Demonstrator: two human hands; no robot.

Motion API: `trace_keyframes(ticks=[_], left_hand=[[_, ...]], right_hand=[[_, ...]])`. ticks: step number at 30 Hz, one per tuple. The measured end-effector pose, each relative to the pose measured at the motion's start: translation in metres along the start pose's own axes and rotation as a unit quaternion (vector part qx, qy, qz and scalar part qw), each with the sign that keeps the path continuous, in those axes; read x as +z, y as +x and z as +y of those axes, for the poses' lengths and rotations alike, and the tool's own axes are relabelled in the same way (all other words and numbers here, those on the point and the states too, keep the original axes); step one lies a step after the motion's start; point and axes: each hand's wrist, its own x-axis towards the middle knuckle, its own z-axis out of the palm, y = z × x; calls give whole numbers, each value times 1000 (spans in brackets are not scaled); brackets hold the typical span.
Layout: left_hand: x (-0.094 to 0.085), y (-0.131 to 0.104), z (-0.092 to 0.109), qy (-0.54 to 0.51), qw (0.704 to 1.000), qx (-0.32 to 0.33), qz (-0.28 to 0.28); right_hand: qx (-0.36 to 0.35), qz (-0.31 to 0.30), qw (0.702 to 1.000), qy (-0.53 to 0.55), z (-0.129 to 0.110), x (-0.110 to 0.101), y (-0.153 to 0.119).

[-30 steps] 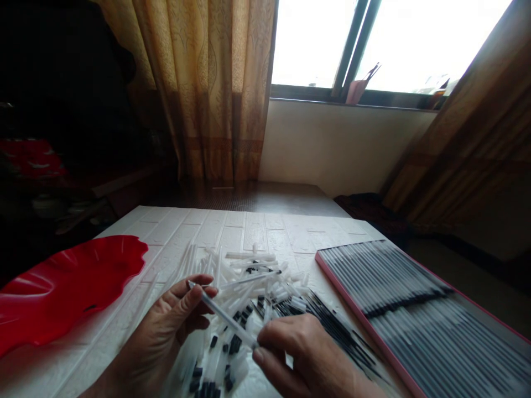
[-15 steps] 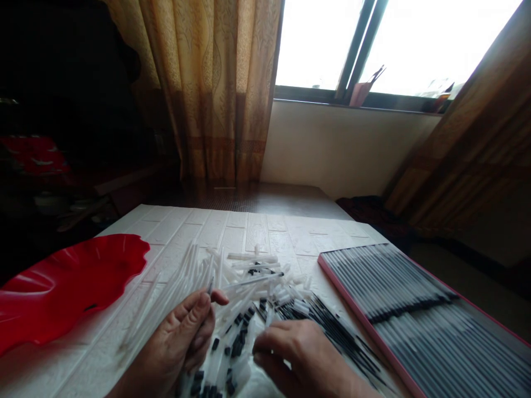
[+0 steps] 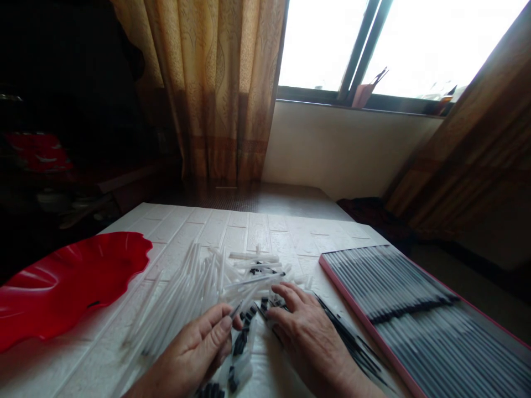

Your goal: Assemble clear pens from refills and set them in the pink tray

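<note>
My left hand point(image 3: 207, 337) is closed in a pinch on a thin pen refill point(image 3: 236, 310), its pointed tip showing above the fingertips. My right hand point(image 3: 305, 326) reaches over the pile, palm down, fingers curved and apart, close to the clear caps and black refills point(image 3: 348, 334). Its fingertips partly cover what lies beneath. Between the hands lie small black plugs point(image 3: 239, 344) and clear plastic pieces point(image 3: 243, 367). Long clear tubes point(image 3: 178, 304) lie in a loose bundle beyond my left hand.
A red scalloped tray point(image 3: 74, 276) stands at the left with a small dark piece in it. At the right, a pink-edged box point(image 3: 352, 298) holds rows of clear pens with dark parts. Everything rests on a white brick-patterned table cover point(image 3: 257, 235). Behind are curtains and a window.
My right hand has moved up and forward over the pile, its fingers spreading more. My left hand has shifted right and slightly lower, still pinching the refill.
</note>
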Motion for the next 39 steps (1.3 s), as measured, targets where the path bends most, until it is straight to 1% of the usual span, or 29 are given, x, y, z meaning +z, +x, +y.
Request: trace_keyframes(ticks=[3,5,8,9,11,14,16,18,20,21,23,26,29,33,35,37,39], left_hand=[[0,-2,2,38,999,0,-9],[1,-4,4,61,998,4,-19],[2,-5,7,72,996,24,-50],[2,-5,8,75,995,31,-59],[3,-5,11,96,992,49,-65],[6,-8,15,161,983,82,-34],[9,-11,17,196,976,91,-15],[10,-12,17,213,973,90,-9],[9,-12,17,224,971,86,-10],[8,-12,17,229,970,86,-9],[7,-10,16,242,966,87,-24],[5,-8,16,249,964,84,-38],[5,-9,18,265,960,83,-33],[5,-11,20,332,936,115,-26],[5,-11,20,375,915,147,-16],[4,-10,19,420,886,197,-1],[3,-10,16,463,850,250,10]], right_hand=[[1,38,999,40,1,-5,-1],[11,75,992,98,1,-9,-2],[44,112,967,223,-2,-14,-3],[57,112,953,276,-3,-15,-3],[77,103,912,390,-6,-15,-4],[96,87,839,528,-9,-15,-6],[111,74,798,587,-10,-14,-6],[127,54,762,632,-10,-13,-6],[141,38,736,661,-11,-14,-4],[147,31,729,667,-11,-14,-4],[153,14,732,664,-12,-17,-3],[155,-5,749,645,-13,-22,-3],[154,-7,756,636,-15,-25,-3],[135,-25,764,631,-16,-18,-3],[112,-33,786,607,-14,-11,-4],[82,-39,824,560,-11,-5,-6],[47,-40,862,503,-8,-3,-7]])
